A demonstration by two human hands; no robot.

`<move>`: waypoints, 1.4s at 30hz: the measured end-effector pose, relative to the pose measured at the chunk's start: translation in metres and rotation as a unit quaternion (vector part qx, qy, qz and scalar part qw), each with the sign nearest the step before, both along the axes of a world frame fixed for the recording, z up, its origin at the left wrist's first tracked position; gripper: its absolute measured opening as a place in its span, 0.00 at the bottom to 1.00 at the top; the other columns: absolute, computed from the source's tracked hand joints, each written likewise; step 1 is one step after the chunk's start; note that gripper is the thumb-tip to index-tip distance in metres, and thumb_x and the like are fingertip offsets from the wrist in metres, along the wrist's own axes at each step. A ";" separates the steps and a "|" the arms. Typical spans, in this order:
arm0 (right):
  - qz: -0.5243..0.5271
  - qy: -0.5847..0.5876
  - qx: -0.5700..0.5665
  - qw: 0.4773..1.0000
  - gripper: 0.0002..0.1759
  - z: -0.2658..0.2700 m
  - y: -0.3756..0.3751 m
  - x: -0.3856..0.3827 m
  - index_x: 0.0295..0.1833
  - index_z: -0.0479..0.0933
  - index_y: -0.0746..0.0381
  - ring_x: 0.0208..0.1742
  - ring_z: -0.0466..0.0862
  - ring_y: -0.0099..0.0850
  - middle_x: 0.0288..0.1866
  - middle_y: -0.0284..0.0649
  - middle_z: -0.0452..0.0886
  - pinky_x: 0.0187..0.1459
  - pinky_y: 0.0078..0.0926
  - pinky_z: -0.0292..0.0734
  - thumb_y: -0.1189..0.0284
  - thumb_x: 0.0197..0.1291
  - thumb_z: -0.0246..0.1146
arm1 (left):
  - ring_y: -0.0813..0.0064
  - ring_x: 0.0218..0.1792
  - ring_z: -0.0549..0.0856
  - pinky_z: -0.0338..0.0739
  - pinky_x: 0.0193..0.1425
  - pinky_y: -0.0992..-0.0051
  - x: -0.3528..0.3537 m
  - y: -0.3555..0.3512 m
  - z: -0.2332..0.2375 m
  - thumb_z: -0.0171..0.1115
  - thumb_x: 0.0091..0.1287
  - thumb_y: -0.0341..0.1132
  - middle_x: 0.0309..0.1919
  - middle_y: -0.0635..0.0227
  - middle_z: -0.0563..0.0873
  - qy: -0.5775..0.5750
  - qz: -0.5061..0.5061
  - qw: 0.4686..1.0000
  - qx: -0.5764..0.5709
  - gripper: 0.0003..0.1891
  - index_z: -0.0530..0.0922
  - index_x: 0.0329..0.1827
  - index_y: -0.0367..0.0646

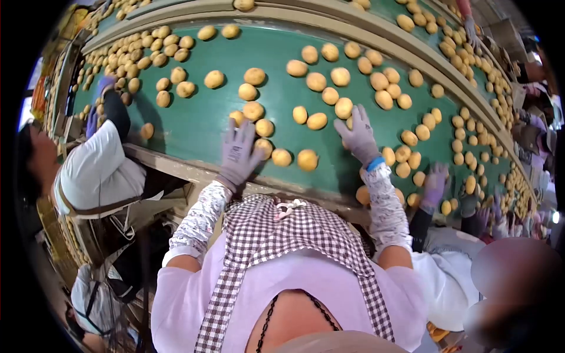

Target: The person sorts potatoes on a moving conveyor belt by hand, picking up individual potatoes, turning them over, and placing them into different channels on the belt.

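Observation:
My left hand (239, 154), in a grey glove, reaches over the near edge of the green conveyor belt (235, 56) with fingers spread. Its fingertips are at a potato (236, 117) partly covered by them, and another potato (263, 147) lies against the thumb side. My right hand (360, 136), gloved alike, is further right with its fingers stretched out. By its fingertips lies a potato (344, 107), and a second one just below is mostly hidden by the fingers. Neither hand shows a potato gripped in it. Between the hands, several potatoes (307, 159) lie loose on the belt.
To my left, a co-worker in a white top (100, 170) reaches over the belt. A purple-gloved hand (435, 185) works at my right. A dense cluster of potatoes (159, 44) covers the far left. Beige rails (376, 32) divide this belt from another beyond.

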State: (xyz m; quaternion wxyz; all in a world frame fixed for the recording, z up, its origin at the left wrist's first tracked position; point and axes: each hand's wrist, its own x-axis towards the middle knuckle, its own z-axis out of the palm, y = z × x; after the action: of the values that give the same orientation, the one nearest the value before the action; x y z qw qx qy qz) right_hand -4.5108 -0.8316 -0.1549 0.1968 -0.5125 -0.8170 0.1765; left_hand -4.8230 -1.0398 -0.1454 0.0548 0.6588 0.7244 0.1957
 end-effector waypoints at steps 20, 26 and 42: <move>0.238 0.269 -0.289 0.887 0.17 0.055 -0.079 -0.164 0.61 0.86 0.64 0.63 0.85 0.54 0.61 0.53 0.87 0.66 0.46 0.80 0.70 0.73 0.63 | 0.51 0.73 0.76 0.67 0.78 0.50 -0.065 0.041 0.012 0.63 0.75 0.49 0.70 0.53 0.80 -0.150 -0.063 0.986 0.031 0.28 0.78 0.73 0.43; 0.140 0.148 -0.201 0.958 0.16 0.043 -0.041 -0.199 0.60 0.86 0.67 0.62 0.88 0.47 0.60 0.49 0.89 0.63 0.40 0.82 0.69 0.77 0.63 | 0.48 0.80 0.71 0.62 0.84 0.44 -0.115 -0.042 0.020 0.63 0.74 0.47 0.79 0.50 0.73 -0.088 -0.200 0.975 -0.024 0.33 0.72 0.81 0.45; 0.152 0.348 -0.431 0.819 0.22 0.077 0.069 -0.444 0.70 0.77 0.60 0.65 0.82 0.27 0.62 0.36 0.82 0.70 0.30 0.77 0.66 0.75 0.67 | 0.45 0.72 0.78 0.71 0.75 0.47 -0.265 -0.052 0.016 0.67 0.72 0.41 0.72 0.50 0.79 -0.104 0.004 0.994 0.041 0.28 0.78 0.74 0.43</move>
State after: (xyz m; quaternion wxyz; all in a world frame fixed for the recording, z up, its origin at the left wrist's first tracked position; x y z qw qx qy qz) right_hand -4.9546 -0.7621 -0.0782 0.1980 -0.3187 -0.6021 0.7048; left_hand -5.0877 -1.0917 -0.1294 0.1019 0.6332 0.7090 0.2932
